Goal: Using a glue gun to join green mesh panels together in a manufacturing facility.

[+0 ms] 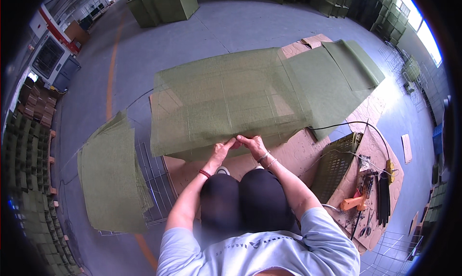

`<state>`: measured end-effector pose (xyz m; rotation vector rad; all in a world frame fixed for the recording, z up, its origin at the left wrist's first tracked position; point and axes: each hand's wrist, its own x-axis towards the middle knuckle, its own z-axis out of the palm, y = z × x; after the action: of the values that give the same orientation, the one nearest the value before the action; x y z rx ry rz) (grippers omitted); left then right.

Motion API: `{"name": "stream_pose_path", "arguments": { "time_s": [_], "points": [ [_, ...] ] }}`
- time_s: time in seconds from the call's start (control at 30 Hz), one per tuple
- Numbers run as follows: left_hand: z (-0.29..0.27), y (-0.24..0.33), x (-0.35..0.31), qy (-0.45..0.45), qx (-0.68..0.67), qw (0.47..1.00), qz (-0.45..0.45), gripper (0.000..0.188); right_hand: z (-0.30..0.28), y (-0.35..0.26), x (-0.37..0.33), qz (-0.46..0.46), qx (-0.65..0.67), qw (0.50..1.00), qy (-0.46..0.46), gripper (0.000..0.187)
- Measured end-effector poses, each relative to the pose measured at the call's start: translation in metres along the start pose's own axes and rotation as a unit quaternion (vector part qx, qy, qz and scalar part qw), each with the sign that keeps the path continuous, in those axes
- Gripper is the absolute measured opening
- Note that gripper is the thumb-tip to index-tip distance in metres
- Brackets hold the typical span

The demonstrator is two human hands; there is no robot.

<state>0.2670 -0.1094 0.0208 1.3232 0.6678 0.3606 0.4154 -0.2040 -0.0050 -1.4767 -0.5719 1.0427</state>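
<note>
Both hands meet at the near edge of a green mesh cloth (231, 93), just in front of the person's knees. The left hand (224, 149) has a narrow grip, thumb and fingers pinching the edge; the right hand (252, 144) pinches the same edge in a matching grip, its fingertips touching or nearly touching the left's. The cloth lies spread in front of the person, above brown cardboard (185, 172) on the grey floor (216, 33), and thin straight wires show through its weave.

A second green sheet (315, 76) reaches out from its right side, with a folded piece (353, 64) on the far end. To the left, a stack of green sheets (110, 175) lies partly over a wire rack (156, 177).

On the right stands a green plastic crate (334, 163) with slotted walls. Beside it, a cardboard piece (392, 192) carries an orange-handled tool (353, 202), black sticks (383, 196) and scissors (365, 231). A black cable (349, 123) curves over the crate toward a yellow connector (390, 170). A red bracelet (205, 173) circles the left wrist.
</note>
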Motion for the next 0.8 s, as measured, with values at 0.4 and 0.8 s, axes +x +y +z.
{"name": "stream_pose_path", "arguments": {
  "time_s": [0.4, 0.8],
  "points": [
    [-0.008, 0.097, -0.039, -0.016, 0.623, 0.673, 0.398, 0.065, 0.006, -0.017, -0.014, -0.014, -0.003, 1.0, 0.014, 0.04],
    [-0.009, 0.046, 0.006, 0.001, 0.722, 0.521, 0.455, 0.052, 0.012, -0.013, -0.021, -0.024, -0.01, 1.0, -0.012, 0.042]
  ]
}}
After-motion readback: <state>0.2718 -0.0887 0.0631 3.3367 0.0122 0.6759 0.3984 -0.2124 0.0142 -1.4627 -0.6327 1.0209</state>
